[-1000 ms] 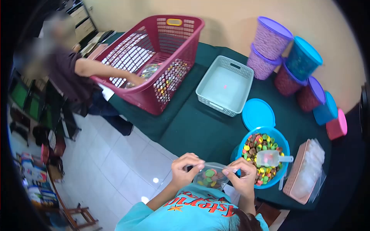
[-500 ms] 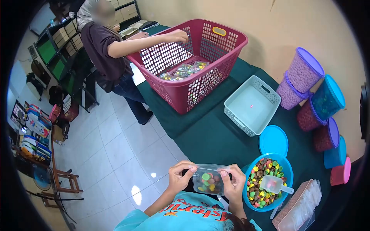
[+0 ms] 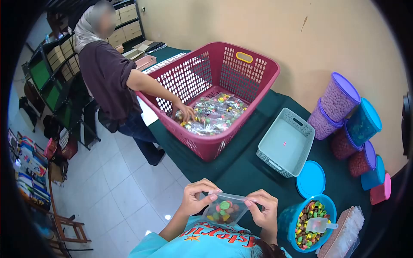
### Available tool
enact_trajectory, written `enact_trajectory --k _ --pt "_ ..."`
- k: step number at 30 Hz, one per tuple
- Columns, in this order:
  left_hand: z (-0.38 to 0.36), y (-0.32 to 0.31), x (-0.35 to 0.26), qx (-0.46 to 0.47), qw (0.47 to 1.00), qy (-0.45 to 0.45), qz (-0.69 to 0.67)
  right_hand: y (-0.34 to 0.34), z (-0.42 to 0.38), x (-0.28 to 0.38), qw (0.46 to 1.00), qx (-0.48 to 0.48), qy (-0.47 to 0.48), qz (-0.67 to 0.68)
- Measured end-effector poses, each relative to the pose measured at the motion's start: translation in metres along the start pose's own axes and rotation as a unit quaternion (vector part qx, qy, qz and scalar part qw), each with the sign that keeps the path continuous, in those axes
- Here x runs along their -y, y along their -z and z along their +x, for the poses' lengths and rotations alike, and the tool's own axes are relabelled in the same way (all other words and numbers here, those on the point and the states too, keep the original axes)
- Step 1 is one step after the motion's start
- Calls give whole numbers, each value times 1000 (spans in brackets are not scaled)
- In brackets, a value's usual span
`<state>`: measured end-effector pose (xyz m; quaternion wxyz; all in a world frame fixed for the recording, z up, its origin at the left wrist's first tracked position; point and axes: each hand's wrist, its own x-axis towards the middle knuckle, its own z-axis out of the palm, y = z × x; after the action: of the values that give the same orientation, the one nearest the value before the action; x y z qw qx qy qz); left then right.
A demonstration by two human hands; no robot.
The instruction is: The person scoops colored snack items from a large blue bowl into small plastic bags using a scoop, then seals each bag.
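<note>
Between my two hands hangs a clear plastic zip bag (image 3: 225,211) partly filled with green, yellow, red and brown candies. My left hand (image 3: 198,198) pinches its top left corner, thumb against fingers. On the other corner, my right hand (image 3: 263,210) is closed on the top edge the same way. To the right of my right hand stands a blue tub (image 3: 289,223) of the same mixed candies, with a clear scoop (image 3: 317,225) lying on them. A round blue lid (image 3: 310,179) rests behind the tub.
A large maroon basket (image 3: 205,145) holds several filled bags (image 3: 211,116); a co-worker's hand (image 3: 184,111) reaches into it. A grey-green tray (image 3: 285,144), a box of plastic bags (image 3: 344,232) and several lidded containers (image 3: 337,101) are on the green-covered table.
The view has tilted up. The co-worker's hand has gone from above the basket's side down onto the bags inside. My hands still hold the zip bag, its top edge now slanting down to the right.
</note>
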<state>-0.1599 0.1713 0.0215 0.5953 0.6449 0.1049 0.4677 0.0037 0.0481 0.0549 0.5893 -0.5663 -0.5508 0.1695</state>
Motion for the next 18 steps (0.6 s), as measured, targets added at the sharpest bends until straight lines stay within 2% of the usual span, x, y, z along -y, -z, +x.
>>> enact_trajectory --k 1,3,5,7,8,9,11,12,13,15,16,18 --pt "9 10 4 3 1000 0 -4 -5 7 0 1000 -3 -1 -4" --pt "24 29 12 65 992 -105 -5 -14 20 2 1000 8 10 -2" --pt "38 44 13 87 990 -110 -11 -22 30 0 1000 1 13 6" --pt "52 57 9 163 977 -134 -20 -24 37 -1 999 28 14 11" --pt "58 64 13 203 970 -127 -40 -25 41 0 1000 8 16 19" --pt "61 70 15 210 969 -123 -45 -26 41 -4 996 -47 9 76" --pt "66 81 17 179 982 -33 -59 -26 40 -11 968 -208 -5 142" --pt "67 90 22 185 982 -20 -35 -25 36 -15 933 -287 -33 217" --pt "68 97 24 187 981 -18 -38 -30 37 -24 851 -419 24 316" --pt "69 105 28 148 987 0 -61 -18 51 -26 821 -323 159 442" --pt "69 108 31 147 988 0 -51 -19 61 -25 822 -326 161 438" --pt "70 110 38 147 988 5 -52 -24 84 -21 847 -306 231 368"
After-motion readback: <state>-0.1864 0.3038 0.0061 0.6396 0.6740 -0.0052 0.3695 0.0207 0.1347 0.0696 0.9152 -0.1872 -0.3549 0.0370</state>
